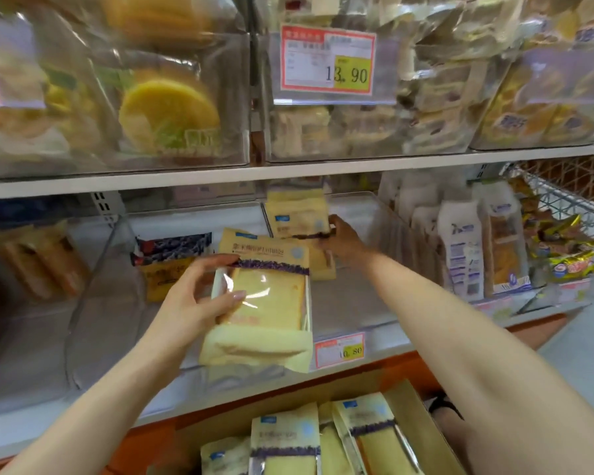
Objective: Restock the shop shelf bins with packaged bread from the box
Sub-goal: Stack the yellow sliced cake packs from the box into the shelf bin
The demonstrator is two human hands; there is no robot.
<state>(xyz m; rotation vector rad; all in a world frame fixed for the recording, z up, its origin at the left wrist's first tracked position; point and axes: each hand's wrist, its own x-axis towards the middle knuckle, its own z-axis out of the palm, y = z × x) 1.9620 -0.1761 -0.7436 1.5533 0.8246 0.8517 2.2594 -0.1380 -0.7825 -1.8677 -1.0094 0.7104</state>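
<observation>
I noted left hand (199, 303) clamped on a bread pack (271, 303) at the bin (350, 299) front edge. Right hand (343, 240) gripped a second pack (297, 217) near its rear.

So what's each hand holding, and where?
Left hand grips a bread pack by its left edge; right hand holds a second pack by its right edge.

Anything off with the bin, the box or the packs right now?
Nothing stands out: no spill or tear shows. The left hand holds one pack, the right hand grips the rear pack upright in the bin, box packs stand in order.
</observation>
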